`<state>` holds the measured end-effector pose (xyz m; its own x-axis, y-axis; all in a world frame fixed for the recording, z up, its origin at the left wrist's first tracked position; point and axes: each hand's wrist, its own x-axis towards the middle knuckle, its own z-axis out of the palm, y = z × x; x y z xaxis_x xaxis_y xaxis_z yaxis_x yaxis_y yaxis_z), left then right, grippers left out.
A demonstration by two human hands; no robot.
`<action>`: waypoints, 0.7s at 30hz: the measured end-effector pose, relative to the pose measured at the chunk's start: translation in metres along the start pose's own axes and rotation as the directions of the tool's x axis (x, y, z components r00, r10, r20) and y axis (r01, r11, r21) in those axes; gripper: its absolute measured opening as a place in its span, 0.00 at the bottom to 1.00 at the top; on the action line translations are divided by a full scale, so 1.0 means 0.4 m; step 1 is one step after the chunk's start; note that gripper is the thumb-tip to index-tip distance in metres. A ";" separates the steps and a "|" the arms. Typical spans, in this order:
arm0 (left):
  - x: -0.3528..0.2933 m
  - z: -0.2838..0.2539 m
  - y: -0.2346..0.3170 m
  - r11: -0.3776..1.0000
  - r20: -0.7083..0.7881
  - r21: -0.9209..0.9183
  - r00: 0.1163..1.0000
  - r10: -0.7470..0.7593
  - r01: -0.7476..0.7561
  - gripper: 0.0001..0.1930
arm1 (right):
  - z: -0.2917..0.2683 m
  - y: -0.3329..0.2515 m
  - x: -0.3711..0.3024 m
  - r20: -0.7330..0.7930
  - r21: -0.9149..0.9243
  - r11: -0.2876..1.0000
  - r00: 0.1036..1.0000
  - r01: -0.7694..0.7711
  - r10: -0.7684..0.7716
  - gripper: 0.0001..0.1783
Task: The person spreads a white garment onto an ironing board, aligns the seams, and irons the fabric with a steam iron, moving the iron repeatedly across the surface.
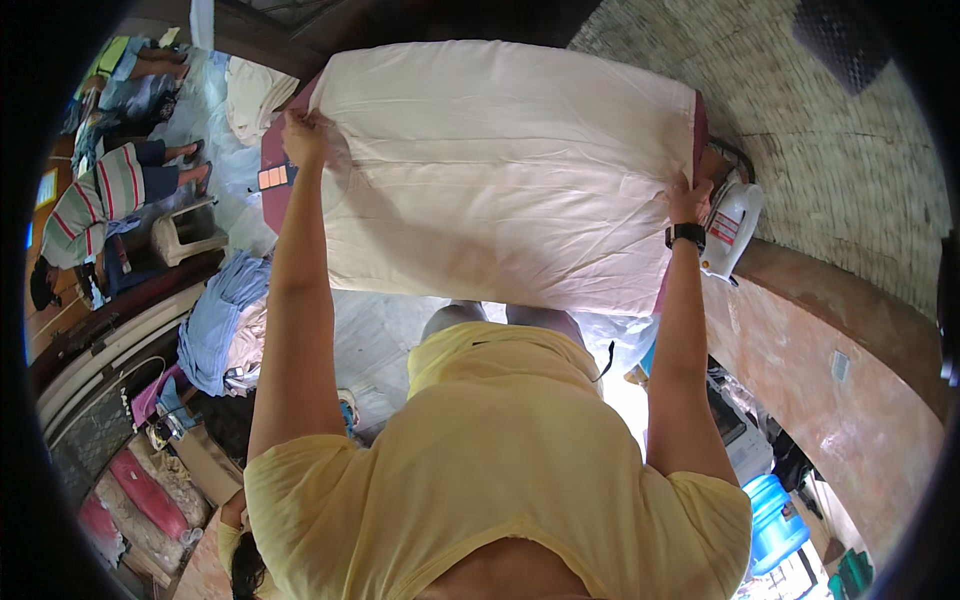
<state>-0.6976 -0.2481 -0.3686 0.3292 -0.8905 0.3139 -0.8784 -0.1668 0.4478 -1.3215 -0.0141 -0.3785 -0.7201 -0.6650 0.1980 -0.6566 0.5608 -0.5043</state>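
Note:
A cream cloth lies spread over a padded board with a maroon cover, which shows at both ends. Light creases run across the cloth. My left hand is closed on its left edge, near the far corner, the fingers pinched together. At the opposite edge, my right hand grips the cloth, fingers curled at the border. A dark watch sits on that wrist. Just beyond my right hand, a white clothes iron rests at the board's right end.
Folded pale cloth lies past the board's far left end. Blue garments are piled at the left, near a beige stool. People stand at far left, one in a striped shirt. A low wall curves along the right.

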 end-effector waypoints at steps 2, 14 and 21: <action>-0.016 0.005 0.033 0.987 -0.169 0.159 0.985 0.018 0.009 0.17 | -0.007 0.017 0.003 -0.025 0.001 0.996 0.996 0.084 -0.084 0.24; -0.420 -0.106 0.272 0.601 0.472 -0.207 0.459 0.753 -0.772 0.32 | -0.074 0.035 -0.078 0.033 -0.037 0.989 0.990 0.140 -0.139 0.17; -0.478 -0.064 0.447 0.512 0.367 -0.402 0.378 0.850 -0.759 0.32 | -0.135 0.080 -0.287 0.062 -0.008 0.997 0.996 0.072 -0.071 0.15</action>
<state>-0.9088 -0.0970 -0.3272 -0.7491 -0.6341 0.1916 -0.5602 0.7608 0.3276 -1.2717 0.1068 -0.3720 -0.6561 -0.7327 0.1809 -0.7085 0.5155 -0.4819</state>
